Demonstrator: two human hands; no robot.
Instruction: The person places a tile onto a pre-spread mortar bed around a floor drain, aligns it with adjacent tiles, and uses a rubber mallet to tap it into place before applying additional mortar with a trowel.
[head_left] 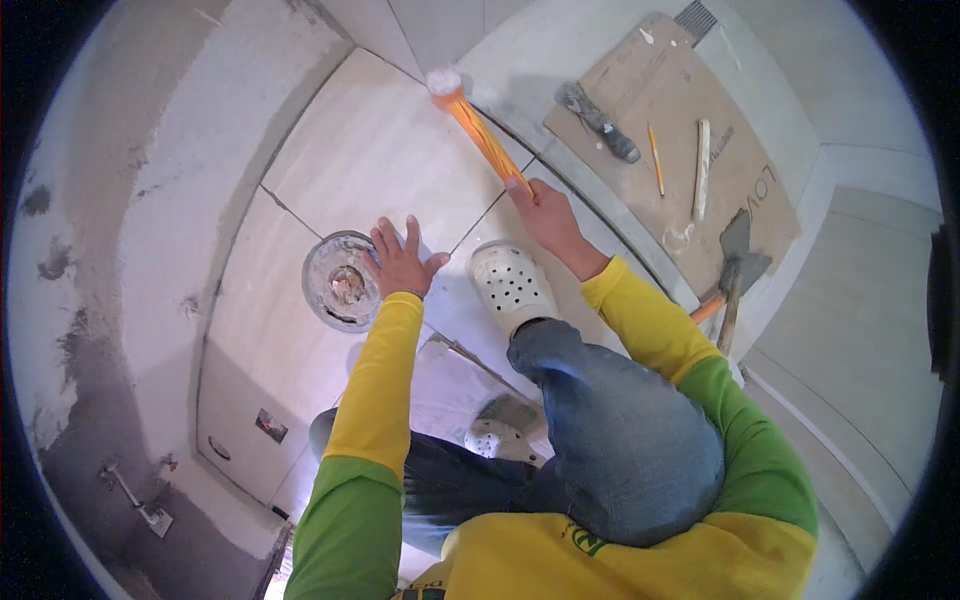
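My right hand [552, 218] is wrapped round the end of the orange handle of a mallet [478, 134]. The mallet's whitish head lies far from me, over the edge of a large pale floor tile [360, 140]. My left hand [402, 268] is spread with its palm down on the tiles, holding nothing. Beside that hand, its fingertips near the rim, is a round opening in the floor [322, 285] with a grey ring and rough filling. Thin dark joints run between the tiles.
My white clog [510, 280] stands between my arms. To the right, a cardboard sheet [630, 100] carries a dark tool or brush [598, 122], a pencil [656, 160], a whitish stick [701, 170] and a trowel [740, 250]. A wall pipe [135, 495] juts out at lower left.
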